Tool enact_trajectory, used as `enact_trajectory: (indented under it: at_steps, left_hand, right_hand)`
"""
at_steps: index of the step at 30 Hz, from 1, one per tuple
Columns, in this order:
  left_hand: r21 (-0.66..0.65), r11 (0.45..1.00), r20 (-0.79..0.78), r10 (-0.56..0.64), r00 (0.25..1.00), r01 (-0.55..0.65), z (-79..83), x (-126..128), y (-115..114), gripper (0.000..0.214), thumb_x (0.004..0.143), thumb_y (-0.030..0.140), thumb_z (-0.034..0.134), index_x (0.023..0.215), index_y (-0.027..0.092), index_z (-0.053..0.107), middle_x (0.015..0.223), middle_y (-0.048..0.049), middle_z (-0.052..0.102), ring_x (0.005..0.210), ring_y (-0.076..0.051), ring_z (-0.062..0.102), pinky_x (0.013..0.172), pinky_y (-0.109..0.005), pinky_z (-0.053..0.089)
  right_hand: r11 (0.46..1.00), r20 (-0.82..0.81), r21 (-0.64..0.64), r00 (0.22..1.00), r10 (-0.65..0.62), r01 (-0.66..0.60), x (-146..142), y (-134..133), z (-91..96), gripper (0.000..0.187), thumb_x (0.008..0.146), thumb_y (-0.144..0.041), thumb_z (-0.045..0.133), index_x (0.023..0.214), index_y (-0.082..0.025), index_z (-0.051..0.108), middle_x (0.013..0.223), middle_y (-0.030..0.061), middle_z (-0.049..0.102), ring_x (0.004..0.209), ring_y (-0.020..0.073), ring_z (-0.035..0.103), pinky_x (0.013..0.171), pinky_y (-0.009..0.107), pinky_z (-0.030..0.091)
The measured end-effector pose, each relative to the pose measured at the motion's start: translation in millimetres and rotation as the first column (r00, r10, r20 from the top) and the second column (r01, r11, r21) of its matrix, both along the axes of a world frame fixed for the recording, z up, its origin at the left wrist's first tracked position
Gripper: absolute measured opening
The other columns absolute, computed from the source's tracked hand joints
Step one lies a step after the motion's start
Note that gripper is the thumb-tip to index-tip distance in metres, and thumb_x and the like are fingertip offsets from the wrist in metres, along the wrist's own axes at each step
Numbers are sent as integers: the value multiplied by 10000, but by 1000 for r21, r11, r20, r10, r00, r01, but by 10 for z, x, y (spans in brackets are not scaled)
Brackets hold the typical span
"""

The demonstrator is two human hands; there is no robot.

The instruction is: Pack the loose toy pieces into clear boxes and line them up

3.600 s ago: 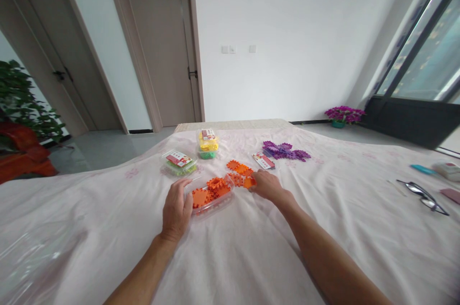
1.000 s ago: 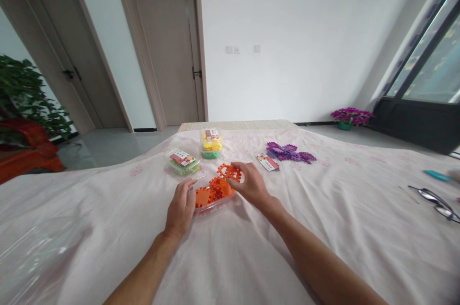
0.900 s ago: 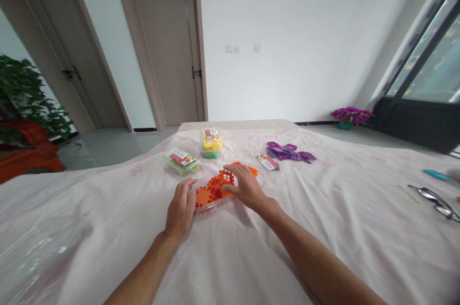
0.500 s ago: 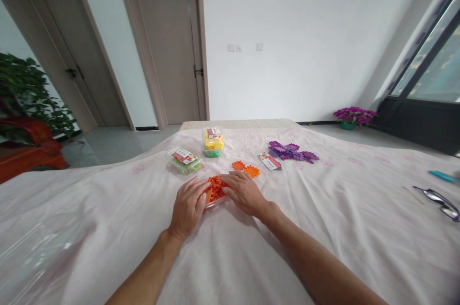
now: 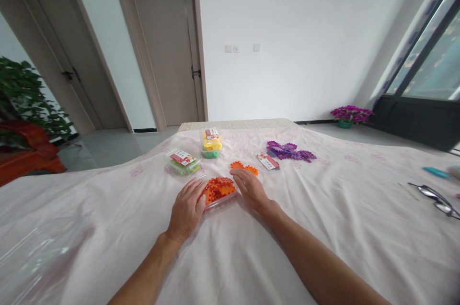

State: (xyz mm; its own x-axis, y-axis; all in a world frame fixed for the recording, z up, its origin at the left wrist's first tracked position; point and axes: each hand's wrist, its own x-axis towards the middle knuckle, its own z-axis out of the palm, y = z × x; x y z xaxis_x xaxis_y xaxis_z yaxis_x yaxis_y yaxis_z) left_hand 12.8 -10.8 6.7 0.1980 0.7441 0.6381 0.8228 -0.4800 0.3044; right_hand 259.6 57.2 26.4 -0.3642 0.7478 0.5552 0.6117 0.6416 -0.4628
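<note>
A clear plastic box [image 5: 221, 204] of orange toothed pieces [image 5: 220, 188] lies on the cloth before me. My left hand [image 5: 188, 205] grips the box's left side, thumb at the near corner and fingers over the far part. My right hand [image 5: 252, 193] hovers at the box's right end, fingers stretched out and holding nothing that I can see. Just beyond its fingertips are two loose orange toothed discs [image 5: 244, 166], partly covered by the hand.
Behind stand a labelled box of green pieces [image 5: 183, 161] and stacked boxes of yellow and green pieces [image 5: 212, 142]. To the right lie a printed card [image 5: 268, 161], purple toothed pieces [image 5: 289, 151] and glasses [image 5: 435, 198]. Clear plastic packaging [image 5: 39, 252] is at left.
My right hand has drawn off the orange pieces toward the right, uncovering more of the box. My left hand has stayed at the box. The view has shifted slightly.
</note>
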Motion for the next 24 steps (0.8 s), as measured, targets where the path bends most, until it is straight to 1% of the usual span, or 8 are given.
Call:
enact_trajectory:
  at_steps: [2,4,8,10,13,17,21,24]
  left_hand:
    - [7,1000,52,2,999,-3,-37,-7,7,420,964,266,403,1351,208,557,1419,-96,544,1369,-255,439,1156,-503,366]
    - [-9,1000,111,27,993,-26,-76,-15,20,432,963,298,421,1369,200,530,1463,-118,486,1396,-268,401,1166,-522,343]
    - [-113,992,268,85,960,-56,-149,-46,61,484,964,361,442,1424,210,454,1515,-135,397,1438,-278,334,1183,-547,296]
    - [-166,985,335,91,938,-37,-170,-65,77,515,964,384,450,1450,218,414,1525,-135,378,1446,-276,321,1190,-544,283]
    - [-214,976,375,57,925,26,-169,-82,83,535,959,404,469,1458,226,397,1512,-126,394,1429,-262,351,1185,-511,306]
    - [-222,972,362,4,932,82,-142,-79,67,554,949,432,495,1456,238,384,1504,-121,393,1419,-252,362,1182,-489,317]
    - [-223,966,332,-47,942,126,-139,-74,65,629,932,484,518,1487,253,334,1523,-127,363,1434,-261,337,1178,-486,322]
    - [-218,966,310,-68,948,140,-144,-68,69,716,900,533,554,1507,253,296,1531,-141,345,1437,-283,330,1168,-500,331]
  right_hand:
    - [979,-25,-33,979,-204,203,134,126,-83,339,995,-271,403,1213,-205,653,1252,75,674,1167,214,586,1040,357,408]
    - [929,90,-60,929,-359,365,269,217,-122,367,967,-240,427,1268,-179,627,1288,96,653,1203,245,554,1065,378,374]
    - [853,333,-78,820,-465,516,411,273,-125,466,947,-293,480,1386,-143,528,1354,125,606,1248,300,490,1031,405,351]
    - [845,386,-90,801,-458,527,410,270,-122,490,940,-372,517,1388,-174,519,1349,117,609,1266,304,465,1008,407,342]
    - [856,416,-96,802,-429,507,387,270,-133,410,934,-462,531,1261,-228,610,1268,93,657,1238,289,482,989,396,328]
    - [856,377,-74,809,-450,511,404,290,-180,314,912,-437,562,1138,-250,676,1166,68,701,1156,272,544,969,386,354]
    - [856,212,-32,840,-499,516,432,322,-226,379,870,-413,630,1205,-237,659,1183,71,702,1123,274,578,978,391,402]
    - [900,6,22,901,-435,434,369,306,-180,393,876,-420,633,1216,-224,650,1189,75,702,1102,262,606,986,399,438]
